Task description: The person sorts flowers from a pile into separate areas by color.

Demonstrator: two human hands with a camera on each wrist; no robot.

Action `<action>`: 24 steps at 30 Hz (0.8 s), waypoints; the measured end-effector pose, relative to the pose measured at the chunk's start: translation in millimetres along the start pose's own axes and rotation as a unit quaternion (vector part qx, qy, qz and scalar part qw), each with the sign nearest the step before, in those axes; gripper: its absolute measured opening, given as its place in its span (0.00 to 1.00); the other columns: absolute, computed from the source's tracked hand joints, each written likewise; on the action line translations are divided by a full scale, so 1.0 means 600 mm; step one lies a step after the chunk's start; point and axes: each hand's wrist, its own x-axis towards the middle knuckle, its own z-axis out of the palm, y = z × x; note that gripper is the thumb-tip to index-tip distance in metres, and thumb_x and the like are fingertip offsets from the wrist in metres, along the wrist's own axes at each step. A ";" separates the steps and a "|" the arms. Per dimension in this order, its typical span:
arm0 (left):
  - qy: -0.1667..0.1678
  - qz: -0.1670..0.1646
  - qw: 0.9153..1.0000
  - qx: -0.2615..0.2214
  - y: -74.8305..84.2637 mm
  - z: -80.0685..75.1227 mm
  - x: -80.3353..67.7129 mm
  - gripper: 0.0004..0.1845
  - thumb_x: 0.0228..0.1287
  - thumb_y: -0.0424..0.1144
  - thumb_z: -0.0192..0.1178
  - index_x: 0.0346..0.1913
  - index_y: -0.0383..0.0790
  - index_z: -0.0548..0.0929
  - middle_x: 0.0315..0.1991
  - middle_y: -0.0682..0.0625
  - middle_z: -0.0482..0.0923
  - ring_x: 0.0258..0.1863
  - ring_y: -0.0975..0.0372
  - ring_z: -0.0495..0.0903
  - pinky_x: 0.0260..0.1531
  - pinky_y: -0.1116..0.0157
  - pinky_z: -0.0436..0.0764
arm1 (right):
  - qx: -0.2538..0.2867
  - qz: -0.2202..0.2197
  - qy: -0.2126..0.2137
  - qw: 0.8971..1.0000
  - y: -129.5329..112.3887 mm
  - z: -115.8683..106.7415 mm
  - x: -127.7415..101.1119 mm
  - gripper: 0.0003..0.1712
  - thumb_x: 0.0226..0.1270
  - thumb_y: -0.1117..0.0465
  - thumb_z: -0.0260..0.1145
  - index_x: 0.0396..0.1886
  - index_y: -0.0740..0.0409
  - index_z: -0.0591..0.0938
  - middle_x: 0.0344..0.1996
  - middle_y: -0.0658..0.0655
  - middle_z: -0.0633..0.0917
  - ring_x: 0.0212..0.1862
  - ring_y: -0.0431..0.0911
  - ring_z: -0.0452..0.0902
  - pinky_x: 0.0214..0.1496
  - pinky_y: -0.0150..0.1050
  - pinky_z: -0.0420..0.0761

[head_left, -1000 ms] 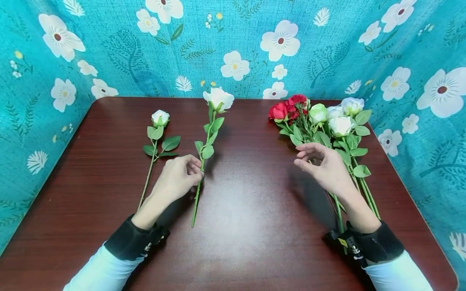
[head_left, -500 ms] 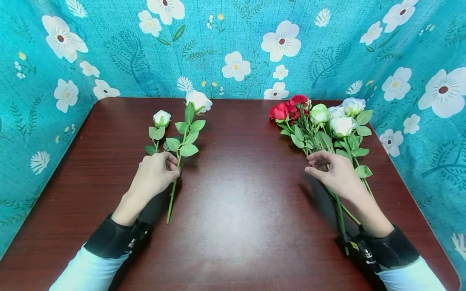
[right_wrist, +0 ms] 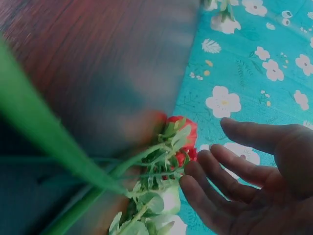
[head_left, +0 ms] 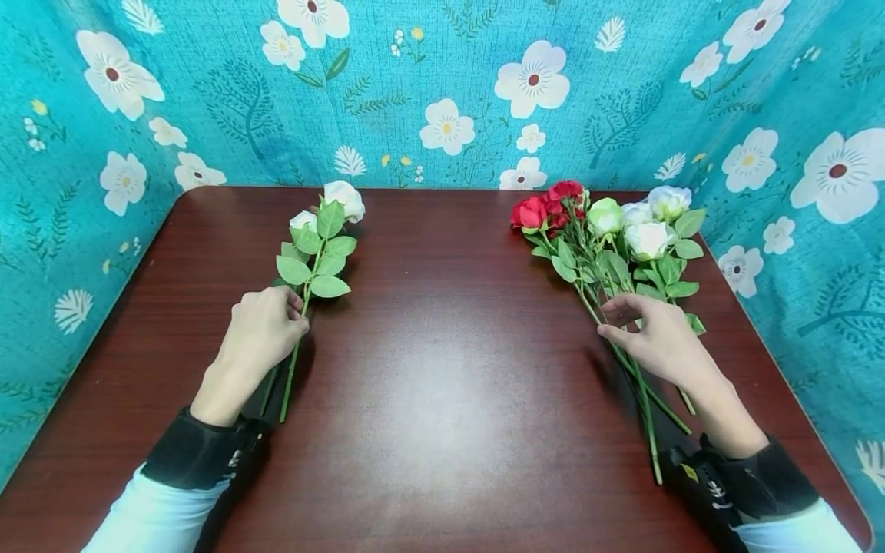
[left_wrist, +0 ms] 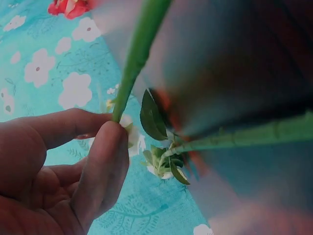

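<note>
My left hand [head_left: 266, 326] pinches the green stem of a white rose [head_left: 344, 201] between thumb and fingers, left of the table's middle. In the left wrist view the rose's stem [left_wrist: 139, 54] runs up from the fingertips. A second white rose [head_left: 303, 221] lies right behind it, partly covered by its leaves and my hand. On the right, my right hand [head_left: 657, 334] hovers over the stems of a bunch of flowers, thumb and fingers apart. Red flowers [head_left: 531, 212] and white roses [head_left: 648, 240] make up this bunch. The right wrist view shows nothing between the fingers [right_wrist: 230, 183].
The dark brown wooden table [head_left: 442, 369] spreads between the two groups of flowers. Behind and beside it hangs a turquoise cloth [head_left: 387, 77] printed with white flowers. A pale green rose [head_left: 605, 217] sits amid the bunch, its stems crossing below.
My left hand has carried the white rose leftward, from the middle to beside the other white rose. My right hand has shifted right and nearer over the bunch's stems.
</note>
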 end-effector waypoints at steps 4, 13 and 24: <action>-0.016 -0.008 1.000 0.009 -0.007 -0.003 0.003 0.08 0.55 0.28 0.62 0.38 0.28 0.83 0.29 0.42 0.85 0.35 0.40 0.83 0.40 0.39 0.79 | -0.029 0.007 -0.016 0.999 0.010 -0.002 -0.001 0.18 0.69 0.59 0.72 0.53 0.64 0.84 0.41 0.61 0.87 0.42 0.55 0.83 0.41 0.51 0.79; -0.036 -0.016 0.999 0.023 -0.020 -0.001 0.008 0.08 0.55 0.29 0.65 0.38 0.28 0.83 0.29 0.40 0.84 0.38 0.36 0.82 0.41 0.38 0.79 | -0.114 0.001 -0.060 0.992 0.023 0.004 0.005 0.18 0.66 0.60 0.74 0.48 0.69 0.82 0.36 0.64 0.86 0.38 0.58 0.83 0.38 0.57 0.81; -0.057 -0.039 0.997 0.023 -0.039 0.005 0.012 0.10 0.55 0.29 0.67 0.38 0.31 0.77 0.33 0.30 0.80 0.35 0.32 0.80 0.36 0.39 0.78 | -0.127 0.004 -0.075 0.989 0.031 0.016 0.008 0.14 0.64 0.64 0.75 0.42 0.65 0.79 0.30 0.57 0.83 0.33 0.55 0.82 0.31 0.52 0.79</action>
